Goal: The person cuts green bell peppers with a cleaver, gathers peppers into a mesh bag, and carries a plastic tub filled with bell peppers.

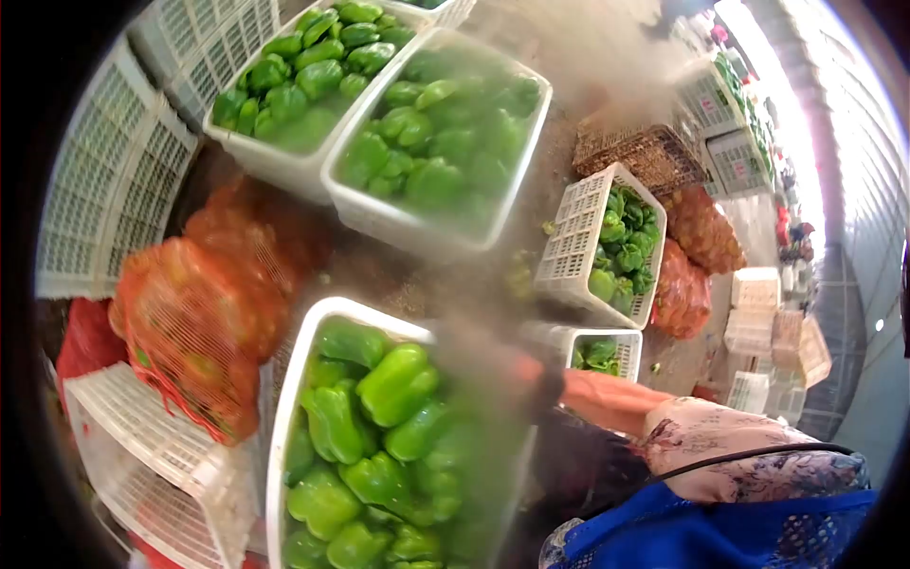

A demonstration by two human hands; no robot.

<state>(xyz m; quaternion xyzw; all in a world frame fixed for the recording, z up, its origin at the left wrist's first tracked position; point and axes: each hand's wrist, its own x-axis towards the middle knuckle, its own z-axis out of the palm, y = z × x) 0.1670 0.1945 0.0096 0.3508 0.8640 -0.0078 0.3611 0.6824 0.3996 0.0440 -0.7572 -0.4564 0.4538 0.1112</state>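
My right arm, in a pink floral sleeve (720, 446), reaches in from the lower right. At its end my right hand (519, 368) is mostly lost behind a blurry smear, so its fingers and anything in them cannot be made out. Something dark shows at the wrist. The hand appears over or beside the right edge of a white crate (310, 327) filled with green bell peppers (398, 384); contact is unclear. My left hand is not in view. Blue cloth (720, 531) and a black cord (749, 457) lie below the sleeve.
Two pepper-filled white crates (332, 194) stand at the top. Orange mesh sacks (194, 322) and white crates (100, 180) are at left. On the right are another pepper crate (569, 232), a wicker basket (645, 156) and more sacks (701, 228). Haze smears the middle.
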